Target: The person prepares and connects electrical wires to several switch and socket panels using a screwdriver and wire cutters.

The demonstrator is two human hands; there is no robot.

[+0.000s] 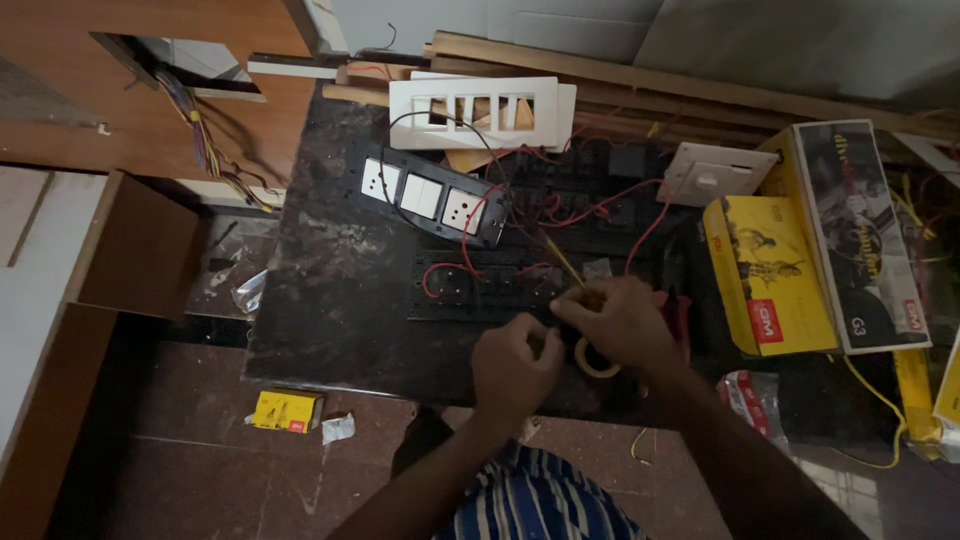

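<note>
My right hand (pixel 622 322) is closed on a thin yellow-shafted screwdriver (pixel 563 262) whose tip points up-left over a black switch plate (pixel 480 290) with red wires (pixel 455 268). My left hand (pixel 513 366) is curled just left of it, pinching the edge of a pale tape roll (pixel 598 364) that sits between the two hands. Both hands hover over the near part of the dark table (pixel 330 300).
A black plate with white sockets and switches (pixel 425 195), a white cover frame (pixel 475 108), a white switch unit (pixel 712 172), and yellow and black boxes (pixel 800 250) lie on the table. A small yellow box (pixel 287 410) lies on the floor. A wooden panel with loose wires (pixel 205 140) stands at left.
</note>
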